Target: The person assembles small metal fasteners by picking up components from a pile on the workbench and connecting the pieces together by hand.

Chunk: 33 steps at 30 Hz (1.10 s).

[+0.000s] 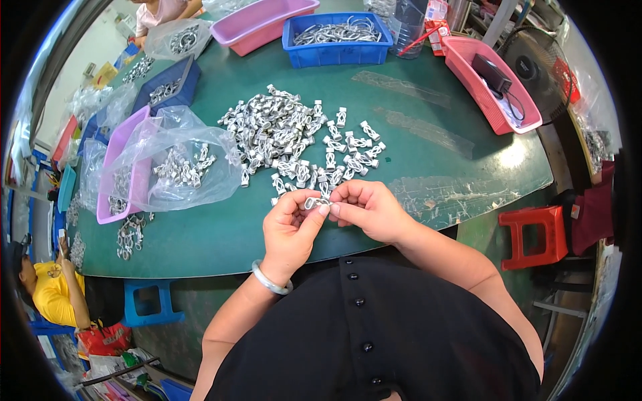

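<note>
Near the front edge of the green table, my left hand and my right hand meet with thumbs and fingertips pinched together. Between them is a small looped white-and-grey cable piece, mostly covered by the fingers. Just beyond my hands lie several loose cable bundles of the same colours, each a short loop with a thicker block-like end. A large heap of these bundles spreads behind, farther left.
At left, a clear plastic bag with more pieces leans over a purple tray. Blue bins and pink baskets line the far side. A red stool is at right, a blue stool at left. Two other people are nearby.
</note>
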### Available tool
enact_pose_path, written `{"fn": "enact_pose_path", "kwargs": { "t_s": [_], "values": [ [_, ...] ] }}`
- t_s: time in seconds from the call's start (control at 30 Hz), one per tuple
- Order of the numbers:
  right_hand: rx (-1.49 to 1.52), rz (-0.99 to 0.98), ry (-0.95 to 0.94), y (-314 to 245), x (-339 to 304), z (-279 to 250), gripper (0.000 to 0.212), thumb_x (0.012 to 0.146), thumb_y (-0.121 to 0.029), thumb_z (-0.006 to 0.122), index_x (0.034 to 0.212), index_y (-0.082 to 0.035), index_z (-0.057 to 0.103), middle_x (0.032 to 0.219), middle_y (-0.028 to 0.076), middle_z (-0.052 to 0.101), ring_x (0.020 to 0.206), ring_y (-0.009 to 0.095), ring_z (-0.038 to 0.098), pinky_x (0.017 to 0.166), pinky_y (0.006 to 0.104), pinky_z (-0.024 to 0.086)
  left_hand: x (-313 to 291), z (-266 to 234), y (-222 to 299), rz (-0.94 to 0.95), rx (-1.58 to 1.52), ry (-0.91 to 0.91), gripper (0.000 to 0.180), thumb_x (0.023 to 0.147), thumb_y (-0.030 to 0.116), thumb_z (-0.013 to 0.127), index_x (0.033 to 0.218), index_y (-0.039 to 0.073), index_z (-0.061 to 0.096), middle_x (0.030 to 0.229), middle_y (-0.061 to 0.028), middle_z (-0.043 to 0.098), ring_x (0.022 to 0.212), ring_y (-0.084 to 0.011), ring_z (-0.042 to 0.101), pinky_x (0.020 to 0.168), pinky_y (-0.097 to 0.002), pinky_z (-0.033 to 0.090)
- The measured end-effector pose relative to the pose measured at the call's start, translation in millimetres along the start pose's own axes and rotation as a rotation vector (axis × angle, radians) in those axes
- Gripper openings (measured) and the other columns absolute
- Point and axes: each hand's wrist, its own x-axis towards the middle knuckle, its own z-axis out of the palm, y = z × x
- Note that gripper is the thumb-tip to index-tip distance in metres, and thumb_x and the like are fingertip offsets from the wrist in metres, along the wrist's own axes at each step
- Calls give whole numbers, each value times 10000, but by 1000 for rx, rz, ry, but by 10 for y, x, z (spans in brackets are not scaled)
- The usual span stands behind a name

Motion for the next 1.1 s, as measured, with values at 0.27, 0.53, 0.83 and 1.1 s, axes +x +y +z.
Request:
{"fn": "enact_pose_path", "kwargs": {
  "t_s": [0.27,0.53,0.83,1.1],
  "values": [
    [82,100,-16,-7,-3,-4,95,822,-118,559,867,-34,556,735,7,573,643,57,523,586,190,432,-10,0,-13,81,112,0,190,769,-16,597,952,-16,547,780,1,558,669,-38,513,589,-160,418],
    [92,120,-46,-10,-12,-21,100,818,-134,567,850,-40,562,716,15,578,611,64,519,564,194,426,4,15,39,-4,35,-12,162,790,-8,576,950,-5,548,786,19,542,694,-26,481,610,-150,391],
    [72,150,-15,-52,-25,8,92,813,-123,573,828,-34,554,721,23,579,629,68,531,568,204,435,14,-10,30,-64,-38,-15,193,790,3,582,979,-8,542,822,-2,560,717,-37,503,633,-157,412],
    [-402,-491,182,68,-26,69,94,746,13,588,824,9,536,803,65,583,718,128,571,642,245,463,-17,22,-33,21,-192,-6,245,805,0,559,1044,-22,505,875,-35,554,800,-79,525,708,-201,436]
  ]
}}
